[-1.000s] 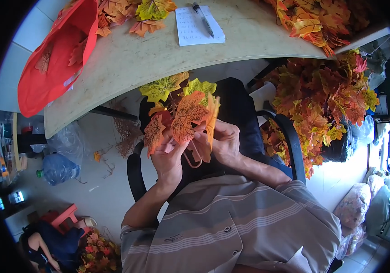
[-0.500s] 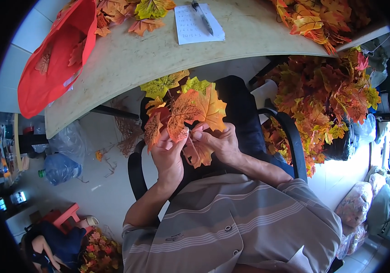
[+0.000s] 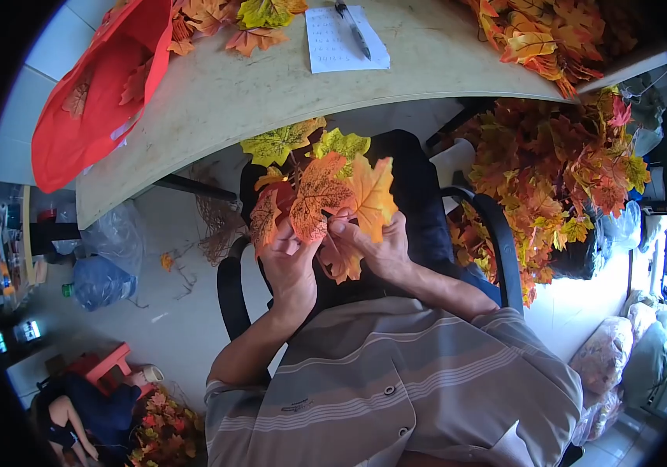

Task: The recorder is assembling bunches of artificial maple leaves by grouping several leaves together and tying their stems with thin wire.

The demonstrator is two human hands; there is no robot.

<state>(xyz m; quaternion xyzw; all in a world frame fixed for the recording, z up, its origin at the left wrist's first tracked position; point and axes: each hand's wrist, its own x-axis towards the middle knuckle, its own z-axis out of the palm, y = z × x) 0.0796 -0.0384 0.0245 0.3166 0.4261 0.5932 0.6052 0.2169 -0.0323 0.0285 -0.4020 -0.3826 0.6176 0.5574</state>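
Above my lap I hold a spray of artificial maple leaves (image 3: pixel 322 194) in orange, red and yellow-green. My left hand (image 3: pixel 291 268) pinches it from below on the left, its fingertips partly behind the orange leaves. My right hand (image 3: pixel 379 247) is closed on the spray's right side, thumb and forefinger together near the middle, where a stem seems to run. One pinkish-orange leaf (image 3: pixel 341 261) hangs down between the two hands. The exact spot where the fingers meet the stem is covered by leaves.
Ahead is a table (image 3: pixel 224 117) with a paper sheet (image 3: pixel 345 43), a pen (image 3: pixel 355 31), a red fabric bag (image 3: pixel 88 117) and leaf piles. A large leaf bunch (image 3: pixel 551 171) hangs right of my chair (image 3: pixel 501 241). Lower left, another person (image 3: pixel 77 420) sits beside more leaves.
The right-hand orange leaf has tilted outward and a little down beside my right hand. Both hands keep their grip in nearly the same place; the view has shifted slightly.
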